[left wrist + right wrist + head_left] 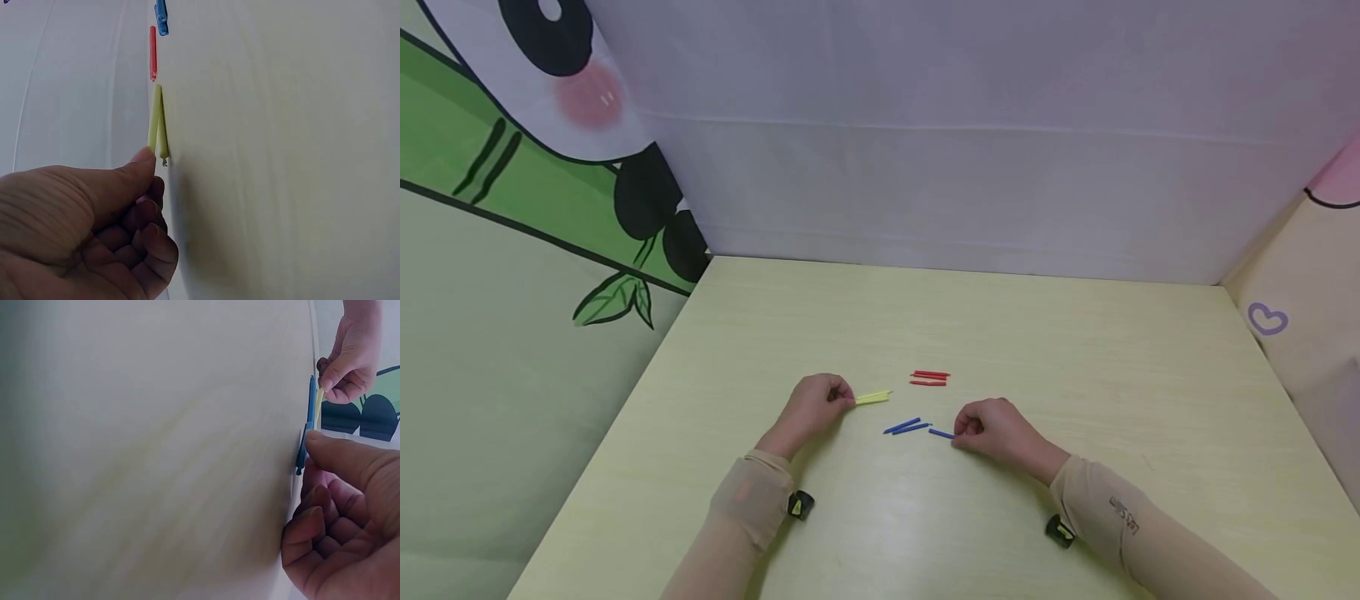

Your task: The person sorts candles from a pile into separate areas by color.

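Observation:
My left hand [818, 404] pinches the near end of a thin yellow candle [154, 122] between thumb and forefinger. Beside it lies another yellow candle [163, 134], its short wick showing in the left wrist view. Over to the right, my right hand [1003, 433] holds one end of a thin blue candle [941, 433] by its fingertips, low at the tabletop. Two more blue candles [907, 427] lie slanted just left of that one. Red candles [929, 378] lie roughly parallel in a small group farther back.
The pale wooden table [1075, 350] reaches back to a light cloth backdrop [925, 192]. A printed panel [535, 167] stands along the left side, and another panel with a heart [1267, 319] along the right. Small dark devices [801, 505] sit at both wrists.

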Action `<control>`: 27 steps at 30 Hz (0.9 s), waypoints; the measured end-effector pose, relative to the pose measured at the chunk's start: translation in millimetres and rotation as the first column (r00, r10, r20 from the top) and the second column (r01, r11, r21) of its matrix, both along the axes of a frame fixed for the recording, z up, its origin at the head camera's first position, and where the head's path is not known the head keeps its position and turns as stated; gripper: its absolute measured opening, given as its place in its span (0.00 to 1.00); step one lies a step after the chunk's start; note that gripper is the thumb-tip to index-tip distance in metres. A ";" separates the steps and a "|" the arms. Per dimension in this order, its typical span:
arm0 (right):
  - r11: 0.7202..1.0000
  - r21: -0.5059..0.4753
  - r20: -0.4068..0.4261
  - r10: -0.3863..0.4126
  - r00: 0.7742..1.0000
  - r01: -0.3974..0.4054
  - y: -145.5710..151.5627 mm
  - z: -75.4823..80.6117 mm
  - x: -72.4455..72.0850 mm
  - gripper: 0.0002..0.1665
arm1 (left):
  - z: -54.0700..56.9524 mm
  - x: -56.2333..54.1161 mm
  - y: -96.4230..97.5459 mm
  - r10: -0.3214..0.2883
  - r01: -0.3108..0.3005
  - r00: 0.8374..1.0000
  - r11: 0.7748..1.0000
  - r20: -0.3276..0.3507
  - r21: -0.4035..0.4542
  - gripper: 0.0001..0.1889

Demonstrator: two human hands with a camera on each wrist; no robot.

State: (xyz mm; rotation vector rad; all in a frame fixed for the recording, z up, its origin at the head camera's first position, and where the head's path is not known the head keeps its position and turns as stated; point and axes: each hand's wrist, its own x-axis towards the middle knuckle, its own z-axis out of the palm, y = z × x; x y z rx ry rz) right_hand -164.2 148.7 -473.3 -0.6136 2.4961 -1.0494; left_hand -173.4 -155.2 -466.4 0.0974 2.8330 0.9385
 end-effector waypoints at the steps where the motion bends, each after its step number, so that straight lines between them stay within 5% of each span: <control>1: 1.000 0.005 0.000 0.000 1.000 0.000 0.0 -0.2 0.1 0.07 | 0.6 0.7 0.0 -0.003 0.003 1.000 1.000 -0.004 0.003 0.05; 27: 0.998 0.059 -0.040 -0.013 0.999 0.016 -0.4 2.7 2.7 0.08 | 3.2 4.0 5.2 0.019 -0.020 0.999 0.999 0.043 0.039 0.04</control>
